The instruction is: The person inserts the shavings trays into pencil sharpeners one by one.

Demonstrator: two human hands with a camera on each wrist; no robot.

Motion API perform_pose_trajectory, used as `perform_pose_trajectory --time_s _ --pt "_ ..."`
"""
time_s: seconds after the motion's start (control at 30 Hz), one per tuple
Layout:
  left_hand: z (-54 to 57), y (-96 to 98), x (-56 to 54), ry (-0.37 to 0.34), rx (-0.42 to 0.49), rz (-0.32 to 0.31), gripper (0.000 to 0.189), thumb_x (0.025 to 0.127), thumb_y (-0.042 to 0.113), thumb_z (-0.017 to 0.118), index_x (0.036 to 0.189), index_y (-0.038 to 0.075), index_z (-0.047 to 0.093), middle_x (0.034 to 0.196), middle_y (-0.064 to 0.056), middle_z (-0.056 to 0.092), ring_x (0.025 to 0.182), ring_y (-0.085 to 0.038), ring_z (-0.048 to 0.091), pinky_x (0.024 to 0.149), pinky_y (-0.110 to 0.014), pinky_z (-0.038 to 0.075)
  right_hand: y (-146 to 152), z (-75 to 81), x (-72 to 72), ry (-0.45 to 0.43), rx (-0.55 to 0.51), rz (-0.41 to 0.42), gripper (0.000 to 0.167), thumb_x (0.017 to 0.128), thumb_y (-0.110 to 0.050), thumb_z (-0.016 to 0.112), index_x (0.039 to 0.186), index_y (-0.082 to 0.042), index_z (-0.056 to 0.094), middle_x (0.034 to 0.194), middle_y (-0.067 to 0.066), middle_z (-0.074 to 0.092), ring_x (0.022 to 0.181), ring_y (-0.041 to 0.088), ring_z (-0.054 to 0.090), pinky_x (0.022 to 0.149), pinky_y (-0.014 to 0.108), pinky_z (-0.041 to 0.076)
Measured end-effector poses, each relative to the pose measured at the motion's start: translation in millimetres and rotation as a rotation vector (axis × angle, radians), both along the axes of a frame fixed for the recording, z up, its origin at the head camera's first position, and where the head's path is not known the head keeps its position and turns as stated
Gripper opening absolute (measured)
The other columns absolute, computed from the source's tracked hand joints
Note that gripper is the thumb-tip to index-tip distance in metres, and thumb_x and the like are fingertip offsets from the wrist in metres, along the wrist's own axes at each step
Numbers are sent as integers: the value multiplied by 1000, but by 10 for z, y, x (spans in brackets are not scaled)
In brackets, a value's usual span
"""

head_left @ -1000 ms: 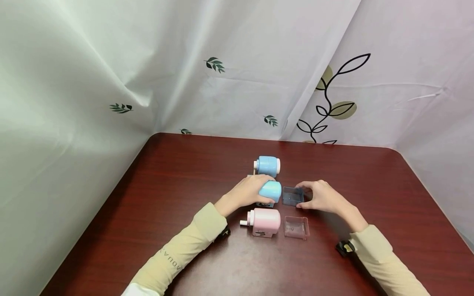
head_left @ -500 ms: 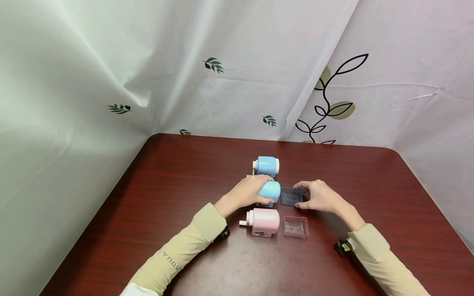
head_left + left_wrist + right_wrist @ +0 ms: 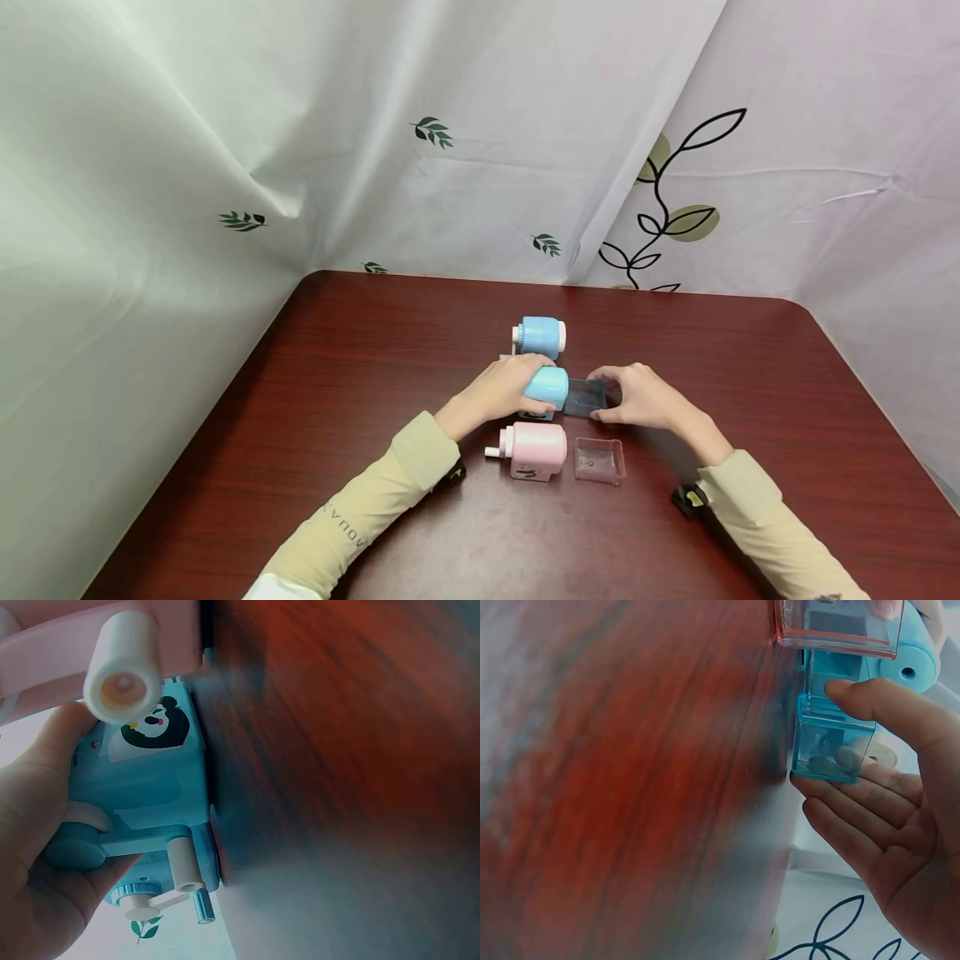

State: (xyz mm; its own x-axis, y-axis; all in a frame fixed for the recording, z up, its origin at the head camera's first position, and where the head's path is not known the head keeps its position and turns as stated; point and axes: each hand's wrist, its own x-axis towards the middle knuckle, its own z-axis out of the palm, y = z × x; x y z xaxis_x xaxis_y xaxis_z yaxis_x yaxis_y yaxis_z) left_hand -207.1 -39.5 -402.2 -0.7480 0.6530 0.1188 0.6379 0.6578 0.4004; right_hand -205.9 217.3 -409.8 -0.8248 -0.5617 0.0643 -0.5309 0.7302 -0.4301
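My left hand (image 3: pixel 506 387) grips a light-blue crank pencil sharpener (image 3: pixel 547 386) from above. In the left wrist view, a panda sticker shows on the light-blue sharpener (image 3: pixel 142 776), its crank facing that camera. On its right side, my right hand (image 3: pixel 645 400) pinches a see-through blue shavings drawer (image 3: pixel 585 398) between thumb and fingers. The drawer's inner end is at the sharpener's side, partly in it, as the right wrist view of the blue drawer (image 3: pixel 829 746) shows. Nearer me stands a pink pencil sharpener (image 3: pixel 536 447), with a see-through pink drawer (image 3: pixel 600 461) lying apart to its right.
Behind the left hand stands another blue pencil sharpener (image 3: pixel 542 336), its lower part hidden by the hand. All of it is on a dark red-brown wooden table (image 3: pixel 375 333), with a white leaf-patterned curtain (image 3: pixel 480 192) around the back and sides.
My right hand has slid the blue drawer leftward, from just beside the light-blue sharpener up against and partly into it. My left hand keeps its grip in place.
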Motion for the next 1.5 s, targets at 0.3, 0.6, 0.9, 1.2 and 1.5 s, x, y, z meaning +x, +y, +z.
perform_pose_trajectory --time_s 0.3,0.6,0.9,1.2,1.5 --pt "-11 5 -7 19 -8 2 58 82 42 74 127 11 55 117 -3 64 97 -13 60 81 -30 53 -45 -3 -14 5 4 30 44 73 -29 81 108 -6 67 88 -2 70 69 6 53 63 22 43" --pt "-13 8 -5 30 -19 2 59 82 43 73 127 11 54 117 -3 64 97 -13 60 82 -31 53 -93 -7 -25 -4 9 53 47 73 -31 81 110 -5 67 89 -2 70 65 5 51 60 20 41" --pt "-22 11 -7 33 -15 9 59 82 43 74 127 11 54 116 -3 64 96 -12 61 81 -30 53 -121 5 -31 -24 1 69 45 73 -30 81 109 -6 67 90 -2 69 66 5 51 59 20 41" --pt "-30 12 -5 32 -6 8 60 82 43 74 128 10 54 118 -4 64 97 -13 61 81 -31 53 -121 -2 -24 -22 7 66 46 72 -29 82 109 -7 67 83 -5 66 60 2 45 56 20 39" --pt "-37 12 -5 19 3 7 60 82 42 74 128 10 54 118 -4 64 97 -13 61 82 -31 53 -128 -12 -18 -22 4 72 47 71 -32 83 108 -8 67 85 -6 67 62 3 46 57 20 39"
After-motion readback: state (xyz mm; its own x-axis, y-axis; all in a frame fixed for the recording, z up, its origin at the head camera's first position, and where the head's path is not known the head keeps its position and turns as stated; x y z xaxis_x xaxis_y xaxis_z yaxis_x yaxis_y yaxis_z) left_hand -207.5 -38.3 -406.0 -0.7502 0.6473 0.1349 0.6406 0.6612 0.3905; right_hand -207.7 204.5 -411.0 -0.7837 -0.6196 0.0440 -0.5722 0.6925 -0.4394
